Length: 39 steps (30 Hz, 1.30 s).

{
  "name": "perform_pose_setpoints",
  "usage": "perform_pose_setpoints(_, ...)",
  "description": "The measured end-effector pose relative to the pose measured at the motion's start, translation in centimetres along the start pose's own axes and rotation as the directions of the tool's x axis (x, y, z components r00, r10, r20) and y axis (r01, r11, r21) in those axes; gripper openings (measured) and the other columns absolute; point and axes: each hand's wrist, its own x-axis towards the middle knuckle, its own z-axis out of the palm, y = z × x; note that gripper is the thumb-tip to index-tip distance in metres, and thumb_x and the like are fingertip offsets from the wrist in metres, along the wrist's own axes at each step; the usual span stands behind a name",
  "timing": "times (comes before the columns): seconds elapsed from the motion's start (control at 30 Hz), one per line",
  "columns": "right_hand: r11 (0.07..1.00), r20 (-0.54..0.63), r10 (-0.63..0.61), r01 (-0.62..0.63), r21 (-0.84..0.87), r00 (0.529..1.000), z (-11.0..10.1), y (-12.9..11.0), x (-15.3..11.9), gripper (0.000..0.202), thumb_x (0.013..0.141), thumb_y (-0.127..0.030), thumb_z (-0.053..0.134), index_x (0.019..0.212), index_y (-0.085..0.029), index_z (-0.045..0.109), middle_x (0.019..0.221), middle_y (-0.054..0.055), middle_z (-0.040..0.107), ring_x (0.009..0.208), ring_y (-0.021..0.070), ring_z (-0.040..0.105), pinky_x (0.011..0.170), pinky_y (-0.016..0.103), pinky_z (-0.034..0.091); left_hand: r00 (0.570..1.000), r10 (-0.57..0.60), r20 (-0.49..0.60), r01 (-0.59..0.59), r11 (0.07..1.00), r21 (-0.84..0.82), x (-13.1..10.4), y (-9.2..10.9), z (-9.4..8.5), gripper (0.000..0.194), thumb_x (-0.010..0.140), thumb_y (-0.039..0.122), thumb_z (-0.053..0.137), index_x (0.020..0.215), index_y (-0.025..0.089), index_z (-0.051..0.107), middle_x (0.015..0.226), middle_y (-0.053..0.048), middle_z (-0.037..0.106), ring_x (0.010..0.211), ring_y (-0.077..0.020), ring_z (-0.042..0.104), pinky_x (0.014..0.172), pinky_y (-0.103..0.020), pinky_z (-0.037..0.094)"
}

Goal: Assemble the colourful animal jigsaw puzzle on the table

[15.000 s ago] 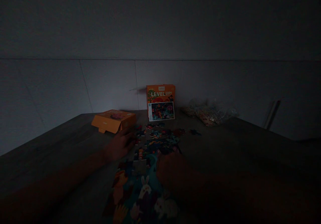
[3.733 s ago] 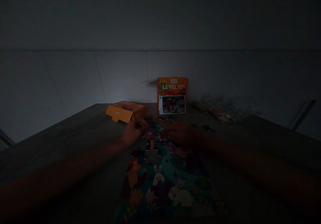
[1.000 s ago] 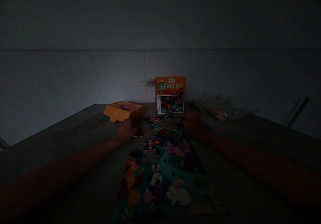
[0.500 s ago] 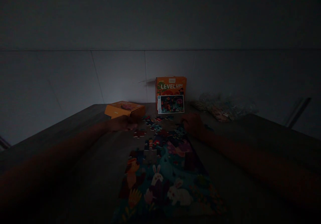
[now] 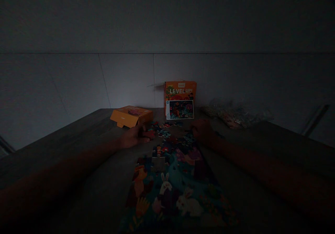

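The picture is very dim. A partly assembled jigsaw puzzle, with rabbits and flowers on it, lies on the table in front of me. My left hand is beyond its far left corner, thumb and fingers closed about a reddish puzzle piece. My right hand rests on the far right side with its fingers curled in, next to dark puzzle pieces. Whatever those fingers hold is hidden. Several loose pieces lie between the hands.
An orange box marked LEVEL UP! stands at the back, a picture card leaning on it. Another orange box lies with its flap out at back left. Clear plastic bags lie at back right, near the wall.
My left hand has shifted right and its fingers have come around the reddish puzzle piece, which was lying beside it. My right hand has stayed almost in place. The view has shifted slightly.
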Motion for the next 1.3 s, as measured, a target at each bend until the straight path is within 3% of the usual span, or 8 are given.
perform_pose_setpoints(0.07, 1.000, -0.003, -0.023, 0.023, -0.003, 1.000, 0.1, 0.0, 0.0, 0.025, 0.081, -0.005, 0.047, 0.079, -0.017, 0.068, 0.087, 0.010, 0.072, 0.090, 0.0247, 0.062, 0.086, 0.040, 0.035, 0.995, 0.020, -0.101, -0.019, 1.000, 0.006, -0.2, -0.2, 0.5, 0.035, 0.079, 0.048, 0.063, 0.085, 0.020, 0.043, 0.076, 0.002, 0.050, 0.071, -0.0162, 0.050, 0.060, -0.026, 0.037)
perform_pose_setpoints(0.17, 0.999, -0.007, -0.051, 0.051, -0.003, 0.999, 0.2, 0.1, 0.0, 0.023, 0.079, -0.006, 0.047, 0.079, -0.015, 0.069, 0.088, 0.009, 0.071, 0.089, 0.0235, 0.061, 0.084, 0.038, 0.035, 0.985, 0.062, -0.160, -0.058, 0.998, 0.032, -0.3, 0.1, 0.9, 0.033, 0.080, 0.044, 0.063, 0.079, 0.020, 0.040, 0.071, 0.004, 0.044, 0.065, -0.0135, 0.044, 0.059, -0.025, 0.034)
perform_pose_setpoints(0.53, 0.987, -0.078, -0.159, 0.161, 0.018, 0.984, 0.5, 0.2, 0.0, 0.022, 0.075, -0.010, 0.047, 0.075, -0.016, 0.067, 0.082, 0.008, 0.071, 0.085, 0.0222, 0.060, 0.081, 0.036, 0.033, 0.979, 0.121, -0.165, -0.106, 0.990, 0.094, -0.7, 1.1, 0.7, 0.025, 0.084, 0.040, 0.057, 0.079, 0.020, 0.044, 0.066, 0.005, 0.046, 0.059, -0.0122, 0.044, 0.054, -0.023, 0.032)
perform_pose_setpoints(0.87, 0.987, -0.092, -0.144, 0.149, 0.056, 0.985, 0.5, 0.2, 0.0, 0.023, 0.072, -0.011, 0.047, 0.072, -0.016, 0.069, 0.076, 0.008, 0.070, 0.081, 0.0222, 0.059, 0.080, 0.036, 0.034, 0.962, 0.129, -0.241, -0.112, 0.990, 0.083, -1.0, 1.6, 0.5, 0.026, 0.086, 0.043, 0.057, 0.077, 0.019, 0.055, 0.065, 0.002, 0.056, 0.057, -0.0125, 0.050, 0.055, -0.024, 0.036)
perform_pose_setpoints(1.0, 0.992, -0.083, -0.083, 0.090, 0.087, 0.993, 0.5, 0.0, 0.0, 0.023, 0.072, -0.013, 0.048, 0.073, -0.016, 0.070, 0.080, 0.009, 0.071, 0.083, 0.0228, 0.060, 0.082, 0.035, 0.036, 0.949, 0.119, -0.291, -0.126, 0.992, -0.007, -1.0, 1.9, 0.5, 0.032, 0.082, 0.046, 0.062, 0.070, 0.018, 0.054, 0.060, 0.002, 0.057, 0.055, -0.0126, 0.051, 0.054, -0.024, 0.038)
perform_pose_setpoints(1.13, 0.988, -0.082, 0.066, -0.053, 0.146, 0.994, 0.4, 0.4, 0.3, 0.026, 0.073, -0.013, 0.046, 0.072, -0.016, 0.073, 0.079, 0.008, 0.073, 0.077, 0.0206, 0.062, 0.078, 0.031, 0.041, 0.944, 0.076, -0.322, -0.155, 0.961, -0.229, -0.8, 2.8, 1.2, 0.038, 0.081, 0.053, 0.063, 0.072, 0.019, 0.047, 0.056, 0.003, 0.057, 0.054, -0.0129, 0.055, 0.053, -0.024, 0.042)
perform_pose_setpoints(1.2, 0.971, -0.081, 0.177, -0.160, 0.178, 0.981, 0.4, 1.0, 0.6, 0.030, 0.076, -0.014, 0.044, 0.074, -0.015, 0.074, 0.074, 0.007, 0.072, 0.069, 0.0189, 0.062, 0.070, 0.029, 0.043, 0.957, 0.066, -0.283, -0.158, 0.935, -0.317, -0.8, 3.7, 1.8, 0.040, 0.078, 0.054, 0.066, 0.073, 0.019, 0.048, 0.053, 0.004, 0.055, 0.050, -0.0119, 0.053, 0.050, -0.023, 0.040)
perform_pose_setpoints(1.3, 0.923, -0.088, 0.347, -0.324, 0.206, 0.934, 0.3, 2.2, 0.9, 0.036, 0.082, -0.014, 0.039, 0.079, -0.015, 0.075, 0.070, 0.006, 0.070, 0.065, 0.0186, 0.063, 0.064, 0.028, 0.044, 0.986, 0.089, -0.137, -0.144, 0.871, -0.470, -1.2, 6.1, 2.9, 0.037, 0.077, 0.049, 0.071, 0.074, 0.017, 0.052, 0.057, 0.003, 0.061, 0.052, -0.0120, 0.056, 0.053, -0.023, 0.041)
